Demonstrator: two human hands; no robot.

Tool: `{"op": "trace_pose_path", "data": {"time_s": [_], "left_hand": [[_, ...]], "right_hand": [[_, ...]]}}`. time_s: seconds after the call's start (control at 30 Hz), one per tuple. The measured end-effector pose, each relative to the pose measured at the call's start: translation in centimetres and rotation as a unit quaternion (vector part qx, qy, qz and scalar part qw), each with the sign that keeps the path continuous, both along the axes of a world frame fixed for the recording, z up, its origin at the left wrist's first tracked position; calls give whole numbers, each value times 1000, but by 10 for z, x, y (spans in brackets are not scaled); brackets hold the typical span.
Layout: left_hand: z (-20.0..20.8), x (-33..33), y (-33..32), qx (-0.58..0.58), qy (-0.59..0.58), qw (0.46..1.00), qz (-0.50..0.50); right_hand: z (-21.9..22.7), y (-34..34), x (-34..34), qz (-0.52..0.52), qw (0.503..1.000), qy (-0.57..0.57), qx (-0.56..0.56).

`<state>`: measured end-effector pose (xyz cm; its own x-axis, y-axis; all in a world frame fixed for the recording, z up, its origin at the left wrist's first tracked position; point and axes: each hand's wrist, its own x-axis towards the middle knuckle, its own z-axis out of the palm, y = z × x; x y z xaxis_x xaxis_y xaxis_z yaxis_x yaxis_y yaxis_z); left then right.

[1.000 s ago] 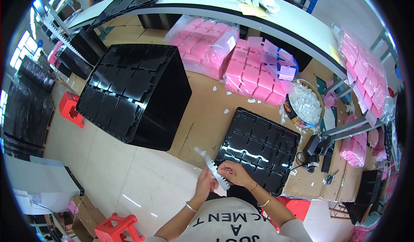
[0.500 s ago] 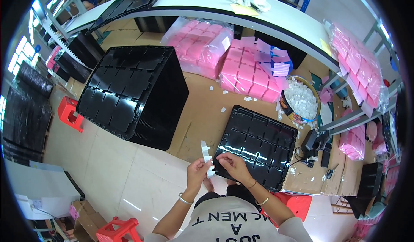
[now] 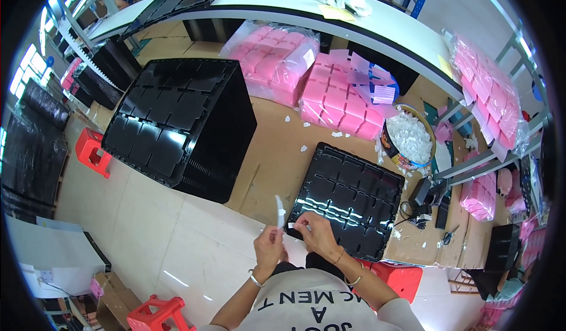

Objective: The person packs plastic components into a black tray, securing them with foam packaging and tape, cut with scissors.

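Note:
My left hand pinches the lower end of a narrow white strip that stands up above its fingers, in front of the table edge. Just to its right, my right hand is closed on a small white piece. That hand is over the near left corner of a black plastic tray, which lies on brown cardboard and has rows of shallow sections. I cannot tell whether the small piece touches the tray.
A tall stack of black trays stands to the left. Behind are bagged pink blocks and a pink stack. A round tub of white scraps, scissors and black cables are on the right. Red stools stand on the floor.
The white strip has turned more edge-on in my left hand, which has dropped slightly. A small white piece now shows at my right fingertips, apart from the strip.

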<state>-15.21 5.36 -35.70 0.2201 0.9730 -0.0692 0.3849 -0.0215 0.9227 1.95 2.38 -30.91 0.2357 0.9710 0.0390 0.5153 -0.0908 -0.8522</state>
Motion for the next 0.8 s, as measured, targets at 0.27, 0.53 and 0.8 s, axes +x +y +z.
{"op": "trace_pose_path", "data": {"time_s": [0.27, 0.53, 0.8], "left_hand": [[-71, -50, -27, -118, -8, 993, 24], [-41, -30, -31, -186, -156, 970, 34], [-41, -20, -27, -235, -208, 949, 16]], "right_hand": [[-36, -5, 33, 135, 981, -115, -80], [-66, 10, 34, 170, 958, -215, -82], [-68, 13, 34, 171, 959, -212, -82]]}}
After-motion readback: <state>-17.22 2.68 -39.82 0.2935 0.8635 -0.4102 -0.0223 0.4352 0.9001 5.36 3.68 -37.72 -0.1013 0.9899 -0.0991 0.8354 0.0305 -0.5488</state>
